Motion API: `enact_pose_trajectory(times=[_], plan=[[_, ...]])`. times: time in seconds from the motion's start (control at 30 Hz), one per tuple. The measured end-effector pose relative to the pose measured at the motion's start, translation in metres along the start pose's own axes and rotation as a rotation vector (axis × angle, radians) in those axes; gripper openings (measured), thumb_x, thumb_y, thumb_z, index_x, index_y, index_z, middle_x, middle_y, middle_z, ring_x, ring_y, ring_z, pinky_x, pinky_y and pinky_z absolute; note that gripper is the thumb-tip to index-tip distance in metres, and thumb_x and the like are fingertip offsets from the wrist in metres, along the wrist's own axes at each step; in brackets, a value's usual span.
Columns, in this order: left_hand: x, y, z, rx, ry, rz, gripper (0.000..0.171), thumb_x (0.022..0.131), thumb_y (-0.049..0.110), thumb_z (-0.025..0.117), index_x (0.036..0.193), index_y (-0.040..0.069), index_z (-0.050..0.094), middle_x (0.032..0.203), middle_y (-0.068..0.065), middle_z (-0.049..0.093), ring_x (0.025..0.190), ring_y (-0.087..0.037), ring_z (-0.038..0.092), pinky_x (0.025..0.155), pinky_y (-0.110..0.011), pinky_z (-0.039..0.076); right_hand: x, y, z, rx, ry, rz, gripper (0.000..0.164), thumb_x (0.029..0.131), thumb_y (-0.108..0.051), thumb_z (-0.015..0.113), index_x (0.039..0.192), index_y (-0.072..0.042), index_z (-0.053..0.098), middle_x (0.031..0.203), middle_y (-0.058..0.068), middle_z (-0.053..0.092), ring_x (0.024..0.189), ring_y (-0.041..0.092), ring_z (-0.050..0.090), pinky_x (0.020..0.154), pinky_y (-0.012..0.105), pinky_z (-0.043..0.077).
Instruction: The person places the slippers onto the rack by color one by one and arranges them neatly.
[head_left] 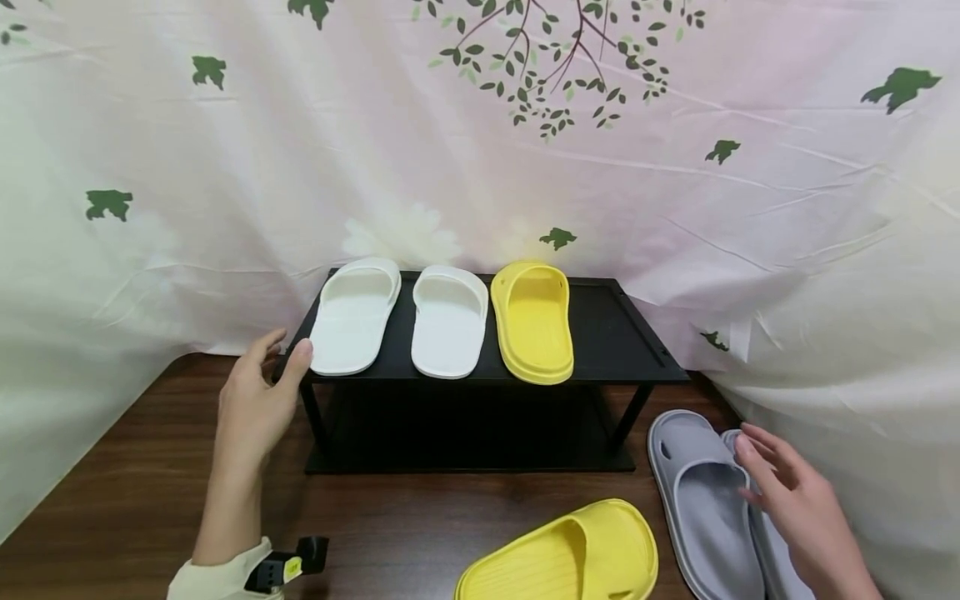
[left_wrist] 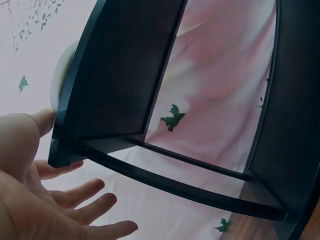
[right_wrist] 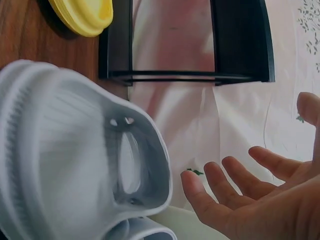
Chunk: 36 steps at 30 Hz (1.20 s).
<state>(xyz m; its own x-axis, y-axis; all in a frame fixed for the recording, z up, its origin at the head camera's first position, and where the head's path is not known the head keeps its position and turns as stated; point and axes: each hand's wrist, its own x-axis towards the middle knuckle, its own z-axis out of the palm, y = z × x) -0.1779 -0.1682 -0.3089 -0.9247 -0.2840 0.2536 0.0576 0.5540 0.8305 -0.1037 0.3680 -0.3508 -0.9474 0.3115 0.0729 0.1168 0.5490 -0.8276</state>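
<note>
At the left end of a black two-tier rack (head_left: 607,321) is my left hand (head_left: 255,408), its thumb by the top shelf's edge close to a white slipper (head_left: 351,329). In the left wrist view its fingers (left_wrist: 85,192) spread loosely below that edge; whether the thumb touches the slipper I cannot tell. A second white slipper (head_left: 450,329) and a yellow slipper (head_left: 536,329) also stand on the top shelf. My right hand (head_left: 806,508), relaxed and holding nothing, hovers by a grey slipper (head_left: 708,508), partly covering another grey slipper (head_left: 783,562) beside it.
Another yellow slipper (head_left: 618,546) lies on the dark wooden surface (head_left: 397,525) in front of the rack, cut off by the lower frame edge. A pale leaf-patterned cloth (head_left: 450,183) hangs behind the rack and along both sides.
</note>
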Motion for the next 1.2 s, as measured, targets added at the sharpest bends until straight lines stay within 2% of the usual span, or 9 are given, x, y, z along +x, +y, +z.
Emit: enact_pose_trajectory(times=[0.13, 0.2, 0.43, 0.53, 0.6, 0.67, 0.8, 1.03, 1.2], plan=[[-0.002, -0.004, -0.001, -0.003, -0.029, -0.008, 0.073, 0.091, 0.061, 0.04, 0.147, 0.014, 0.03, 0.145, -0.02, 0.036, 0.127, -0.043, 0.036, 0.094, -0.063, 0.034, -0.002, -0.005, 0.008, -0.02, -0.05, 0.064, 0.07, 0.094, -0.052, 0.044, 0.148, -0.012, 0.025, 0.136, 0.013, 0.038, 0.086, -0.027, 0.042, 0.07, 0.02, 0.055], [-0.003, -0.005, -0.001, -0.007, -0.045, -0.013, 0.074, 0.092, 0.061, 0.038, 0.147, 0.014, 0.03, 0.146, -0.02, 0.035, 0.126, -0.043, 0.037, 0.093, -0.062, 0.035, -0.004, -0.007, 0.012, -0.019, -0.074, 0.082, 0.073, 0.094, -0.053, 0.042, 0.149, -0.01, 0.023, 0.142, 0.018, 0.034, 0.087, -0.027, 0.04, 0.072, 0.022, 0.056], [-0.003, -0.009, -0.001, -0.06, -0.089, -0.057, 0.077, 0.09, 0.065, 0.036, 0.145, 0.013, 0.033, 0.146, -0.019, 0.035, 0.127, -0.04, 0.036, 0.093, -0.057, 0.037, -0.009, -0.01, 0.026, 0.041, -0.166, 0.145, 0.081, 0.091, -0.06, 0.042, 0.15, -0.009, 0.018, 0.149, 0.023, 0.025, 0.091, -0.023, 0.04, 0.08, 0.034, 0.057], [-0.003, -0.011, 0.0, -0.07, -0.102, -0.072, 0.078, 0.089, 0.067, 0.034, 0.145, 0.012, 0.034, 0.145, -0.019, 0.037, 0.123, -0.036, 0.038, 0.089, -0.052, 0.039, -0.012, -0.011, 0.033, 0.095, -0.193, 0.13, 0.077, 0.093, -0.056, 0.042, 0.149, -0.008, 0.02, 0.149, 0.022, 0.026, 0.09, -0.022, 0.044, 0.08, 0.036, 0.057], [-0.003, -0.011, 0.0, -0.067, -0.102, -0.069, 0.078, 0.089, 0.067, 0.033, 0.145, 0.011, 0.034, 0.143, -0.018, 0.038, 0.119, -0.034, 0.04, 0.086, -0.048, 0.039, -0.013, -0.012, 0.036, 0.113, -0.213, 0.137, 0.077, 0.093, -0.056, 0.042, 0.148, -0.007, 0.019, 0.149, 0.022, 0.025, 0.099, -0.012, 0.051, 0.081, 0.037, 0.057], [-0.004, -0.012, 0.001, -0.064, -0.096, -0.06, 0.077, 0.09, 0.066, 0.034, 0.144, 0.011, 0.035, 0.141, -0.017, 0.041, 0.116, -0.033, 0.042, 0.083, -0.044, 0.04, -0.015, -0.014, 0.039, 0.121, -0.233, 0.161, 0.079, 0.093, -0.058, 0.041, 0.148, -0.007, 0.019, 0.15, 0.022, 0.024, 0.112, 0.007, 0.054, 0.082, 0.038, 0.056], [-0.004, -0.012, 0.002, -0.059, -0.092, -0.054, 0.077, 0.09, 0.066, 0.034, 0.144, 0.011, 0.035, 0.14, -0.017, 0.042, 0.114, -0.032, 0.043, 0.082, -0.042, 0.04, -0.018, -0.017, 0.044, 0.14, -0.289, 0.253, 0.088, 0.088, -0.066, 0.04, 0.15, -0.008, 0.014, 0.153, 0.022, 0.016, 0.134, 0.041, 0.031, 0.085, 0.042, 0.055], [-0.004, -0.011, 0.001, -0.071, -0.103, -0.07, 0.079, 0.089, 0.066, 0.034, 0.145, 0.01, 0.033, 0.143, -0.02, 0.039, 0.12, -0.034, 0.041, 0.086, -0.048, 0.04, -0.025, -0.015, 0.055, 0.148, -0.373, 0.291, 0.087, 0.092, -0.062, 0.039, 0.149, -0.002, 0.012, 0.15, 0.029, 0.014, 0.133, 0.046, 0.031, 0.083, 0.045, 0.055], [-0.004, -0.012, 0.0, -0.065, -0.107, -0.067, 0.079, 0.09, 0.066, 0.033, 0.145, 0.011, 0.033, 0.14, -0.019, 0.041, 0.114, -0.033, 0.043, 0.082, -0.043, 0.041, -0.029, -0.013, 0.063, 0.097, -0.365, 0.277, 0.082, 0.092, -0.06, 0.042, 0.146, -0.001, 0.02, 0.148, 0.031, 0.022, 0.13, 0.046, 0.036, 0.078, 0.045, 0.056]])
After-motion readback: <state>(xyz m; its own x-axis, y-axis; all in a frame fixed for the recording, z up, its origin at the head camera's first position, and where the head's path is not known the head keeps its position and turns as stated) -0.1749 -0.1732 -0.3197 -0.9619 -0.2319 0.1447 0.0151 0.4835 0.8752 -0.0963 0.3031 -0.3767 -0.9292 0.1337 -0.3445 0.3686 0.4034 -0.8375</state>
